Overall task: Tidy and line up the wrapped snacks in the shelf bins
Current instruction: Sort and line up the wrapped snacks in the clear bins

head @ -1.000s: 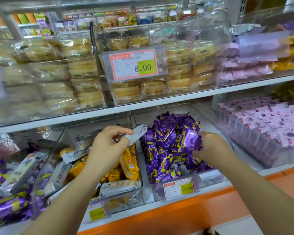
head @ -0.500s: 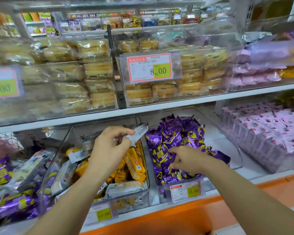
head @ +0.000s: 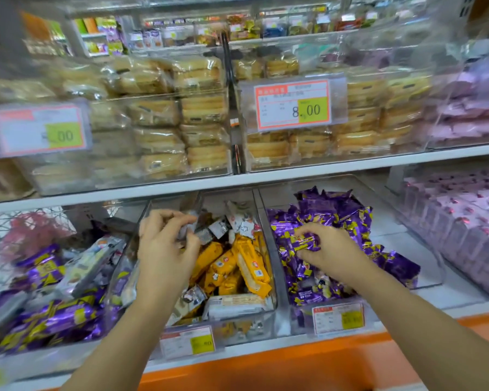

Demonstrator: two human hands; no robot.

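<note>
Nearest me runs the orange shelf edge (head: 294,371), and just behind it stand the clear fronts of the bins with their price tags.

In the middle bin (head: 246,325) orange packets (head: 249,266) lie crossed and tilted among pale ones, with no row to them. My left hand (head: 164,249) hovers over that bin's back half, its grip curled in on a small pale packet (head: 187,230). Blur hides how firmly it has hold.

My right hand (head: 331,249) is over the right bin (head: 393,238), with its grip pinched on one purple snack (head: 305,240) at the front of the purple heap (head: 333,213). That heap is bunched to the left and rear, and the bin floor on the right shows bare.

I judge this to be mid-sort, with each hand lifting one piece and neither bin lined up yet. Next I would lay the purple snack flat on the bare stretch to start a row, then set the pale packet square with its kind.

Farther up, the cake packs (head: 203,108) sit stacked.
</note>
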